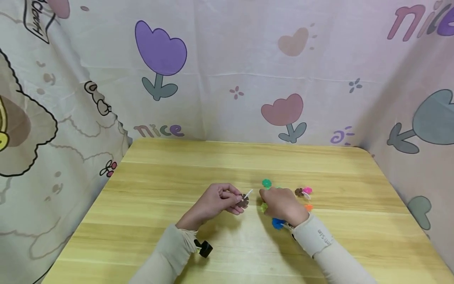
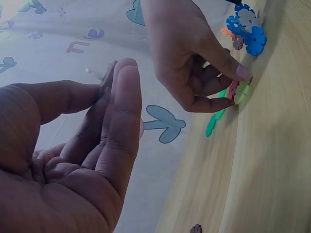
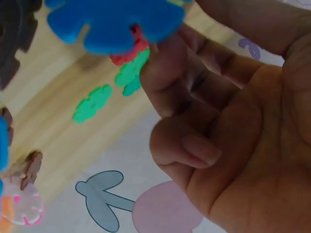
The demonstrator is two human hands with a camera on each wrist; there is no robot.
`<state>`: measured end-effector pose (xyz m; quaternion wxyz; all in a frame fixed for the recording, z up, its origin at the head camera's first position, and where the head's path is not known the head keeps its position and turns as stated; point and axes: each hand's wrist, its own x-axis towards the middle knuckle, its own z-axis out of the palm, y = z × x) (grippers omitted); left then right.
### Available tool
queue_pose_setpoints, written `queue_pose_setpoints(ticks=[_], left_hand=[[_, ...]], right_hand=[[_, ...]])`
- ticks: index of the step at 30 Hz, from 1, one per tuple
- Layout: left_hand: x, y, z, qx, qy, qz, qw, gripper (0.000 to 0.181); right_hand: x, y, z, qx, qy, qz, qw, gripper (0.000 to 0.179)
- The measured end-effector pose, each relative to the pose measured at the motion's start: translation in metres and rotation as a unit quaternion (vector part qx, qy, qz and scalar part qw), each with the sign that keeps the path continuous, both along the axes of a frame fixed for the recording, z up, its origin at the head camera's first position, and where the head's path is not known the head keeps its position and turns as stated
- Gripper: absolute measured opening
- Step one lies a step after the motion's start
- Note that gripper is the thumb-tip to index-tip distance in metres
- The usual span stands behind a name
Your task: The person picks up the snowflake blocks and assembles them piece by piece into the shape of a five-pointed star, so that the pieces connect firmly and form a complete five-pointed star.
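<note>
My left hand (image 1: pixel 219 200) pinches a brown snowflake disc (image 1: pixel 243 202) between thumb and fingers, raised over the table. A thin white disc (image 1: pixel 250 192) stands edge-on from the brown one. To the right, my right hand (image 1: pixel 282 204) is low at a cluster of small plastic snowflake discs. In the left wrist view its thumb and forefinger pinch a yellow-green disc (image 2: pixel 243 92), with a red disc (image 2: pixel 233 89) close behind it. Blue discs (image 1: pixel 278 223) lie under that wrist. Part of the cluster is hidden by the hand.
A green disc (image 1: pixel 267 183) lies just beyond the right hand. Right of it are a brown disc (image 1: pixel 299 192), a pink disc (image 1: pixel 307 190) and an orange disc (image 1: pixel 309 207). The wooden table (image 1: pixel 170 161) meets a printed cloth (image 1: pixel 220 110) at its back edge.
</note>
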<state>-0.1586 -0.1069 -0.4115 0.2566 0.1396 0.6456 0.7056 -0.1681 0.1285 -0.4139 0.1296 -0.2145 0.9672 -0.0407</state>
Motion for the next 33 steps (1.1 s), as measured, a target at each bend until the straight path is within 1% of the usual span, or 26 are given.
queue_pose_setpoints(ticks=[7, 12, 16, 19, 20, 22, 24, 26, 28, 31, 33], left_hand=[[-0.001, 0.004, -0.001, -0.002, -0.004, -0.005, 1.0000, 0.013], [-0.002, 0.005, 0.001, 0.000, -0.004, -0.005, 1.0000, 0.014], [-0.004, 0.004, 0.004, -0.003, -0.001, 0.003, 1.0000, 0.013], [-0.006, 0.003, 0.005, -0.006, 0.002, 0.010, 0.9999, 0.013], [-0.006, 0.003, 0.005, -0.006, 0.002, 0.010, 0.9999, 0.012], [-0.007, 0.003, 0.005, -0.007, 0.005, 0.010, 0.9999, 0.012], [-0.006, 0.003, 0.004, -0.009, 0.008, 0.008, 0.9999, 0.012], [-0.006, 0.002, 0.002, -0.013, 0.011, 0.005, 0.9998, 0.013], [-0.004, 0.000, 0.000, -0.019, 0.016, 0.003, 0.9997, 0.014], [-0.002, -0.005, -0.003, -0.023, 0.019, 0.008, 0.9995, 0.014], [-0.001, -0.009, -0.004, -0.023, 0.019, 0.013, 0.9995, 0.014]], right_hand=[[-0.003, 0.005, -0.007, -0.012, -0.022, -0.014, 0.9996, 0.021], [-0.004, 0.009, -0.008, -0.029, -0.033, -0.016, 0.9989, 0.023], [-0.005, 0.016, 0.000, -0.077, -0.029, -0.006, 0.9966, 0.025], [-0.005, 0.022, 0.010, -0.123, -0.010, 0.008, 0.9923, 0.029], [-0.003, 0.024, 0.014, -0.138, 0.002, 0.012, 0.9904, 0.029], [0.001, 0.024, 0.019, -0.171, 0.025, 0.022, 0.9846, 0.028], [0.007, 0.021, 0.022, -0.209, 0.052, 0.029, 0.9761, 0.027], [0.015, 0.014, 0.022, -0.252, 0.079, 0.044, 0.9634, 0.026], [0.023, 0.005, 0.020, -0.294, 0.103, 0.063, 0.9481, 0.022], [0.032, -0.009, 0.014, -0.335, 0.148, 0.095, 0.9257, 0.016], [0.036, -0.015, 0.010, -0.352, 0.181, 0.104, 0.9123, 0.015]])
